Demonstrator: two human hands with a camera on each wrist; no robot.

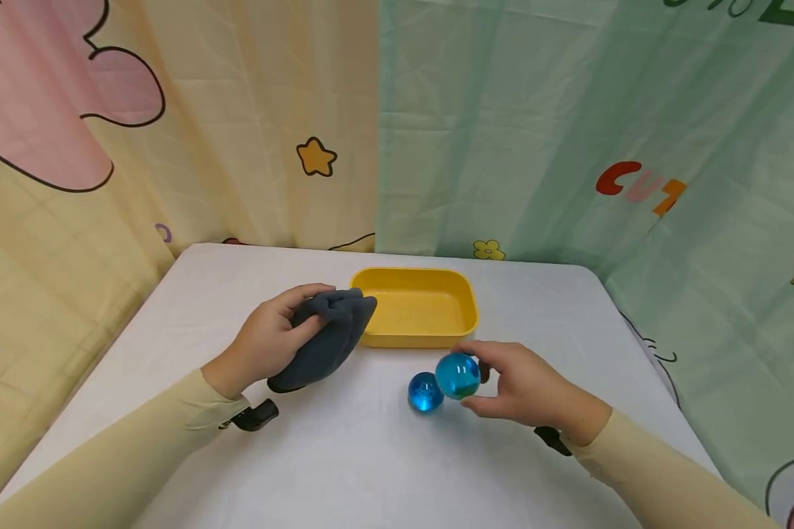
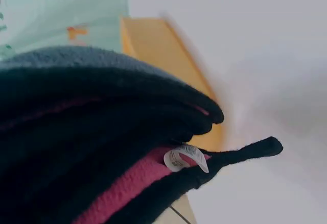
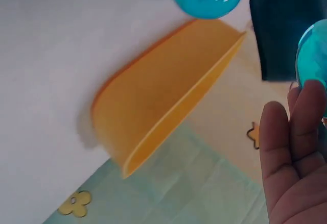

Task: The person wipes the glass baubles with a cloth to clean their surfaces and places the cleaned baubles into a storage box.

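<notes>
The left hand point(image 1: 267, 342) grips a folded dark grey cloth point(image 1: 334, 342) between thumb and fingers, above the left part of the worktop point(image 1: 344, 470). In the left wrist view the cloth shows several dark layers, a pink lining point(image 2: 133, 183), a small white label point(image 2: 186, 158) and a narrow tab point(image 2: 255, 150) sticking out at one end. It may be a pouch or a mitt, but the folds and the close view make that hard to say.

The right hand point(image 1: 526, 386) pinches a clear blue ball point(image 1: 458, 376) between its thumb and fingertips. A second blue ball point(image 1: 425, 393), also see-through, sits on the worktop. The two overlap in the head view, yet the right wrist view shows a gap between them, with the gripped one raised.

A yellow tub point(image 1: 410, 342) with rounded corners stands just behind the balls, near the far edge of the worktop. In the head view the cloth covers part of its left end; whether they touch cannot be told.

Both arms wear long pale sleeves point(image 1: 662, 470), with a black band point(image 1: 256, 416) at the left wrist and another dark piece point(image 1: 552, 439) at the right. Behind hang a yellow curtain point(image 1: 258, 110) with an orange star point(image 1: 317, 156) and a pale green curtain point(image 1: 476, 147) with a yellow flower point(image 1: 489, 250) low down.
</notes>
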